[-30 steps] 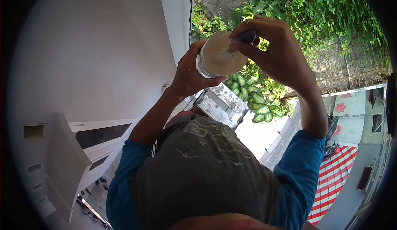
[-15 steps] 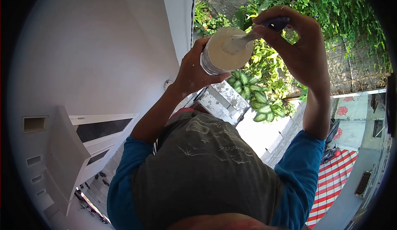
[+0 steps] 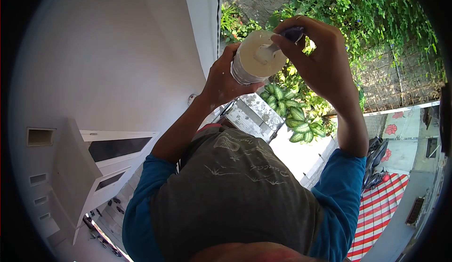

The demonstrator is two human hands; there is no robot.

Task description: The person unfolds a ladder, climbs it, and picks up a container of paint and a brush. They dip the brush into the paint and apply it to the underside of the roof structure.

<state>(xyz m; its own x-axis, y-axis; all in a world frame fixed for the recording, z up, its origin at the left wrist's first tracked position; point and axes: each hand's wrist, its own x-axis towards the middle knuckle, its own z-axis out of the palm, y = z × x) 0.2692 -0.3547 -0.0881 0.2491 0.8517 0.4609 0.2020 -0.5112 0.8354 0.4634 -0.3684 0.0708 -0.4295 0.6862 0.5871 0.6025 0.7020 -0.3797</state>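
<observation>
My left hand (image 3: 223, 79) is wrapped around the side of a whitish cup-shaped tub (image 3: 243, 75), which is tilted so that its mouth faces me. Cream-coloured paint (image 3: 258, 69) shows inside. Pinched by its dark purple handle in my right hand (image 3: 322, 55) is a paintbrush (image 3: 293, 34). Its pale, coated head dips into the tub and touches the paint, which partly hides the tip. White specks dot my left hand and wrist.
A tall white wall (image 3: 117, 50) rises on the left, with a dark cable (image 3: 218, 22) near its edge. Leafy plants (image 3: 348, 22) grow ahead, beside a wire mesh (image 3: 395, 73). A red-and-white striped surface (image 3: 379, 215) lies at the lower right.
My right hand has moved left and slightly down, bringing the brush deeper into the tub. The tub, still held in my left hand, has barely shifted.
</observation>
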